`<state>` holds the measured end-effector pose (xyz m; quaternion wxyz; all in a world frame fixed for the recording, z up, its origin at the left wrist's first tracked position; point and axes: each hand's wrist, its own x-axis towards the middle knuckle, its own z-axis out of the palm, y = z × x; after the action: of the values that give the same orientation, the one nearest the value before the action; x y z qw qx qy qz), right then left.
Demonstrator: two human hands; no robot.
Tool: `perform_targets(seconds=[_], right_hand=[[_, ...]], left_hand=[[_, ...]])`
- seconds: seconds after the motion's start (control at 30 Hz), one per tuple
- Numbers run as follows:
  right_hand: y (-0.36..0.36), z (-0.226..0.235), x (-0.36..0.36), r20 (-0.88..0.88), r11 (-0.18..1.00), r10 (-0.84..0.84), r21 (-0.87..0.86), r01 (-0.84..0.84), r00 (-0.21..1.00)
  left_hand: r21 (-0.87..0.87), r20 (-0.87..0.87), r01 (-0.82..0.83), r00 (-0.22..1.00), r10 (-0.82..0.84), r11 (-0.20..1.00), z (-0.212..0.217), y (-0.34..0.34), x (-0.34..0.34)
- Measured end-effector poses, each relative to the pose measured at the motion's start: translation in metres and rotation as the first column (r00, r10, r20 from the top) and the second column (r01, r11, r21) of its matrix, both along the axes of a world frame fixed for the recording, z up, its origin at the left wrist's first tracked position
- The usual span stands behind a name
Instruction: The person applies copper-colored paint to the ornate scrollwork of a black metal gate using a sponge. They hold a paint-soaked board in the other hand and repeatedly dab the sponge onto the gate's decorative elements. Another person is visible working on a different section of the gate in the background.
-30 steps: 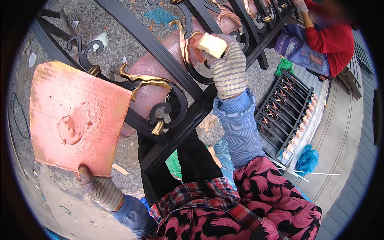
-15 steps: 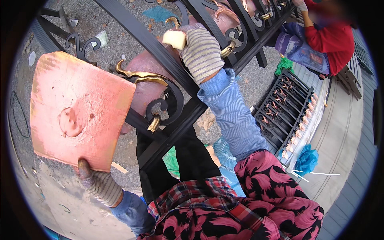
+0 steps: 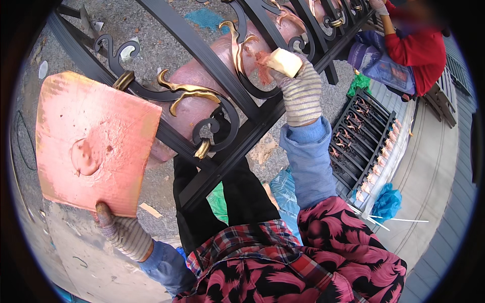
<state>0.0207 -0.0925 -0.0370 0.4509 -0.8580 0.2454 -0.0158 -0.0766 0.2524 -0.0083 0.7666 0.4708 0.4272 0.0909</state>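
Observation:
My left hand [image 3: 124,233], in a striped glove, grips the lower edge of a squarish cardboard piece [image 3: 96,116]. Salmon-pink paint covers it, with a thick wet blob near the middle. My right hand [image 3: 302,98], gloved alike, closes around a cream block [image 3: 286,62] that looks like a piece of sponge. Its left end is beside a reddish-brown patch. Before me, a black metal railing panel [image 3: 202,45] slants across, bearing scrolls and gold leaf ornaments [image 3: 184,92]. My right hand is just above its lower rail.
A thick pinkish pipe-like form [image 3: 189,113] lies beneath the railing. To the right, another black panel [image 3: 361,141] with pinkish ornaments rests near a blue plastic bag [image 3: 387,201]. A person in a red top [image 3: 422,63] is at the upper right. Green plastic [image 3: 217,202] lies by my legs.
My right hand, with the cream block, has moved right and down, away from the gold leaf tip. The cardboard has shifted slightly left and down. The railing appears a little to the right.

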Motion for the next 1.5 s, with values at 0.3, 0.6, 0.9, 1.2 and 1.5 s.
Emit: perform_targets(seconds=[0.3,0.6,0.9,1.2,1.5], right_hand=[[0.020,-0.033,0.033,-0.068,0.899,0.332,-0.280,-0.337,0.941],[0.014,-0.020,0.040,-0.134,0.746,0.499,-0.436,-0.503,0.856],[0.000,-0.014,0.026,-0.151,0.814,0.343,-0.444,-0.374,0.927],[0.004,-0.034,0.029,-0.155,0.661,0.508,-0.560,-0.499,0.847],[-0.005,0.020,-0.007,0.151,0.959,-0.193,0.240,0.153,0.970]], left_hand=[[0.033,0.006,0.014,1.000,-0.014,0.999,-0.006,0.011,-0.004],[0.006,0.007,0.035,0.999,-0.035,0.999,-0.002,0.008,0.002],[-0.076,0.026,0.048,0.999,-0.046,0.996,0.011,-0.008,0.012],[-0.050,-0.011,0.065,0.998,-0.066,0.997,0.015,-0.012,0.014],[-0.046,-0.059,0.033,0.998,-0.036,0.998,0.011,-0.006,0.018]])
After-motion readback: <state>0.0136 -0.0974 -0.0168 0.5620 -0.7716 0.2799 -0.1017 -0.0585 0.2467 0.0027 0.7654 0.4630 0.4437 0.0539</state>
